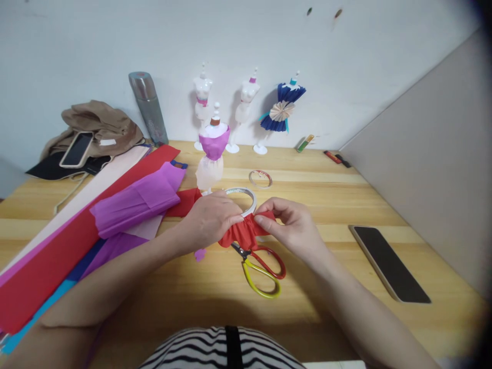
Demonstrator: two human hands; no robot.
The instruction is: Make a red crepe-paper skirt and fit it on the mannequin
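A gathered strip of red crepe paper [243, 233] stretches between my two hands, its lower edge ruffled. My left hand [209, 218] pinches its top edge at the left, thumb pressed against the fingers. At the right end, my right hand [292, 225] grips the strip between thumb and forefinger. Just behind the paper lies a roll of white tape [251, 197], partly covered by it. Scissors with one red and one yellow handle [263, 279] rest below, their blades hidden under the paper. Beyond my left hand stands a small mannequin [214, 143] with a purple paper top.
Colored paper sheets [73, 246] spread over the left side. Behind are two white mannequins, a blue-dressed one [282, 110], and a thermos [149, 110]. A phone [390, 264] lies at right; a clear tape ring [260, 179], glue stick [305, 143], and cap [49, 166] are around.
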